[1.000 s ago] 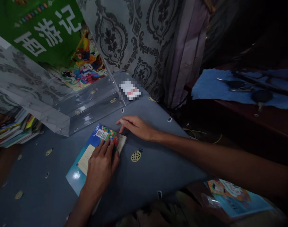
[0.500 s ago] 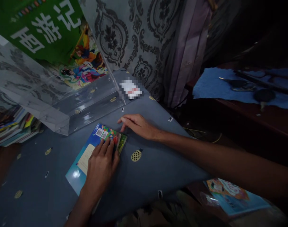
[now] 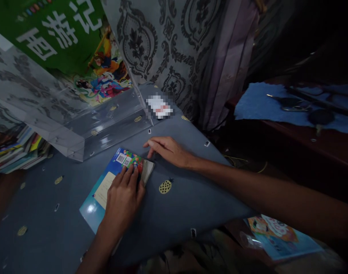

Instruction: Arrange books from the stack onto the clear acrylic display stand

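Note:
A thin blue picture book (image 3: 107, 186) lies back cover up on a blue-grey cloth with a pineapple print (image 3: 174, 201). My left hand (image 3: 124, 196) lies flat on the book, fingers stretched toward its barcode corner. My right hand (image 3: 168, 150) rests on the cloth at the book's far right corner, fingers extended and touching the page edges, which stand slightly lifted there. Neither hand grips anything.
A clear plastic stand (image 3: 105, 125) holds a large green picture book (image 3: 62, 42) behind the blue one. A stack of books (image 3: 16, 152) lies at the left. Another blue book (image 3: 279, 236) sits at the lower right. Patterned curtains (image 3: 174, 49) hang behind; scissors (image 3: 288, 102) lie on blue paper.
The book's corner pages lifted, dropped flat half a second ago, and stand lifted again now. Both hands have stayed in place.

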A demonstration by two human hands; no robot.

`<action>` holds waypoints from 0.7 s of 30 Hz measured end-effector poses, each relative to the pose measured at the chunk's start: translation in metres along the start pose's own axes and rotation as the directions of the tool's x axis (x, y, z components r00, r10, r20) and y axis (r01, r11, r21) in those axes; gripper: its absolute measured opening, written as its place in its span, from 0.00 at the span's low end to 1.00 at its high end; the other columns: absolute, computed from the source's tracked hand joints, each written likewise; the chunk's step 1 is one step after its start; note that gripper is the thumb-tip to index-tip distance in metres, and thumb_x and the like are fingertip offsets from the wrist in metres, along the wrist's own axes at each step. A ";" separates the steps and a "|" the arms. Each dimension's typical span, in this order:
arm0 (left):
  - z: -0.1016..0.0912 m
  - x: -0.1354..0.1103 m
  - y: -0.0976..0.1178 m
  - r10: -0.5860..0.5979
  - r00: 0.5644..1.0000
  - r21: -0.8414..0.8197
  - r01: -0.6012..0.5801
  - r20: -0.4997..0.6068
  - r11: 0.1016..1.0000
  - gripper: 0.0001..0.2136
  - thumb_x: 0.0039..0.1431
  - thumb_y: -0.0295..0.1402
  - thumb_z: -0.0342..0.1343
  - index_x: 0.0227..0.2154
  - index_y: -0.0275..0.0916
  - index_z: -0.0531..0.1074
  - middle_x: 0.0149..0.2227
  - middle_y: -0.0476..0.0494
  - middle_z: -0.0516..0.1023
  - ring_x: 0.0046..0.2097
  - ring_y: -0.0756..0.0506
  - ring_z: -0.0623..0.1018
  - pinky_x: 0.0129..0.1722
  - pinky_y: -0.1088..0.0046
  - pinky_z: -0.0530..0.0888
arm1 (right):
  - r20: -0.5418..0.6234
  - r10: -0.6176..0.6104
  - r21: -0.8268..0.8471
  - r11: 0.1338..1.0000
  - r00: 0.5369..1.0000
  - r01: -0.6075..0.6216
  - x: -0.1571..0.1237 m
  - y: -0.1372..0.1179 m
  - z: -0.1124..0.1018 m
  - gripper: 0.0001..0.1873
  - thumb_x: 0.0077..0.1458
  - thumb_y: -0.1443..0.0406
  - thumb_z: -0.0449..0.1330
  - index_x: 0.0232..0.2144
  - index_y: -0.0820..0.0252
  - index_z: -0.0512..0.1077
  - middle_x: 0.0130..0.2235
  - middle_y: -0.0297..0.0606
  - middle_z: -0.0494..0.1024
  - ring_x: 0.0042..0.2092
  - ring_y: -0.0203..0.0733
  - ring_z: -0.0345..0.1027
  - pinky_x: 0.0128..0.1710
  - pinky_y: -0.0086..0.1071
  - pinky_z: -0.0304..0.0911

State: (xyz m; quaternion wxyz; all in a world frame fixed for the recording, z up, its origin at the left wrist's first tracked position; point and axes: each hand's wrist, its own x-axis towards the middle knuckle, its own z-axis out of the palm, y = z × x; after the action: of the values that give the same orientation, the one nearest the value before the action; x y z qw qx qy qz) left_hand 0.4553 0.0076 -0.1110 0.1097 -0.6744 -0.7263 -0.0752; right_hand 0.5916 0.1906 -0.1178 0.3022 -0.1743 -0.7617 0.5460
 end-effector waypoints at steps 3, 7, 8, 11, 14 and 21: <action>0.001 0.000 0.000 0.004 1.000 0.021 -0.003 -0.015 1.000 0.18 0.68 0.35 0.46 0.53 0.35 0.74 0.57 0.35 0.77 0.59 0.34 0.76 0.56 0.50 0.76 | 0.015 -0.013 -0.026 1.000 1.000 0.013 -0.001 -0.001 0.000 0.21 0.69 0.58 0.47 0.36 0.61 0.77 0.30 0.38 0.81 0.37 0.40 0.74 0.42 0.33 0.65; 0.002 0.000 0.001 0.032 0.998 0.045 -0.030 -0.060 0.999 0.17 0.67 0.34 0.47 0.51 0.34 0.75 0.55 0.34 0.78 0.58 0.34 0.77 0.55 0.52 0.77 | 0.113 -0.011 -0.204 0.978 0.993 0.034 -0.004 -0.002 -0.001 0.24 0.69 0.57 0.47 0.26 0.59 0.73 0.27 0.36 0.79 0.33 0.39 0.72 0.40 0.32 0.63; 0.002 0.000 0.001 0.034 0.997 0.046 -0.031 -0.066 0.998 0.17 0.67 0.34 0.47 0.51 0.33 0.75 0.55 0.34 0.78 0.58 0.34 0.77 0.54 0.52 0.77 | 0.130 -0.005 -0.243 0.969 0.991 0.037 -0.005 -0.003 0.000 0.24 0.69 0.57 0.47 0.24 0.58 0.72 0.27 0.36 0.79 0.32 0.38 0.72 0.39 0.32 0.62; 0.003 -0.001 0.002 0.034 0.997 0.039 -0.032 -0.072 0.999 0.17 0.67 0.33 0.47 0.51 0.32 0.75 0.55 0.32 0.78 0.58 0.33 0.76 0.54 0.52 0.77 | 0.134 0.007 -0.274 0.961 0.991 0.030 -0.005 -0.002 0.000 0.26 0.70 0.58 0.47 0.22 0.58 0.71 0.27 0.36 0.79 0.33 0.38 0.73 0.41 0.32 0.63; 0.004 -0.001 0.002 0.031 0.996 0.034 -0.029 -0.087 0.999 0.16 0.67 0.33 0.48 0.51 0.33 0.75 0.55 0.32 0.78 0.58 0.33 0.76 0.54 0.52 0.77 | 0.105 0.000 -0.238 0.971 0.994 0.026 -0.005 -0.002 0.000 0.26 0.70 0.58 0.47 0.22 0.59 0.73 0.28 0.37 0.80 0.36 0.40 0.75 0.43 0.33 0.64; 0.003 -0.002 0.003 0.037 0.996 0.051 -0.033 -0.086 0.998 0.16 0.66 0.33 0.49 0.51 0.33 0.74 0.55 0.32 0.78 0.57 0.33 0.77 0.53 0.52 0.78 | -0.047 -0.096 -0.065 0.994 0.994 0.093 -0.007 -0.005 -0.001 0.24 0.69 0.55 0.47 0.30 0.59 0.76 0.29 0.37 0.81 0.38 0.41 0.76 0.44 0.34 0.66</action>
State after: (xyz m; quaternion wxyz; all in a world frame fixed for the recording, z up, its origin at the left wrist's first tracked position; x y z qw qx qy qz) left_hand 0.4581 0.0072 -0.1145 0.1591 -0.6802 -0.7106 -0.0847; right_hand 0.5980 0.1851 -0.1146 0.3412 -0.1609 -0.7780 0.5024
